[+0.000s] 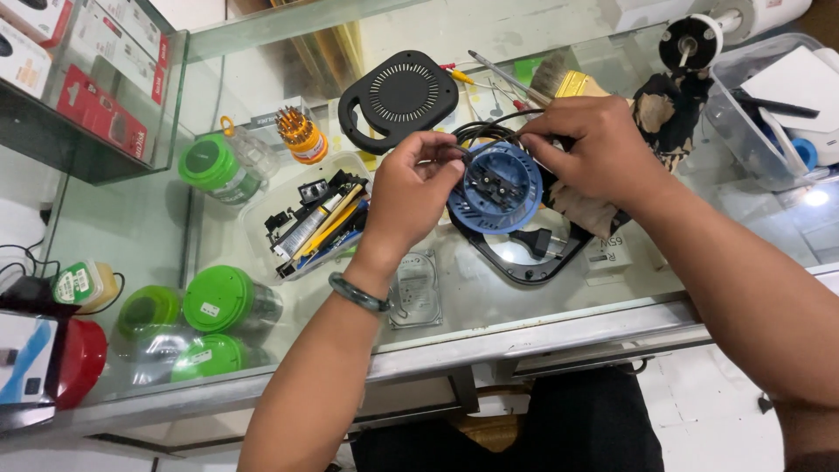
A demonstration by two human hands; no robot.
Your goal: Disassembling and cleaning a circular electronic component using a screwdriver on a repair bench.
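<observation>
Over the middle of the glass worktop (pixel 489 306), the head view shows both hands at a round blue plastic cable reel (pixel 500 188) that sits above a black ring-shaped housing (pixel 533 262). Left hand (pixel 411 192) has its fingers closed on the reel's left rim and a loop of black cable (pixel 476 131); right hand (pixel 594 153) pinches the cable at the reel's far edge. Cable winding looks to be the step in hand; feeding on would call for steady tension with the reel held firm. A black vented cover (pixel 399 98) lies toward the far edge
</observation>
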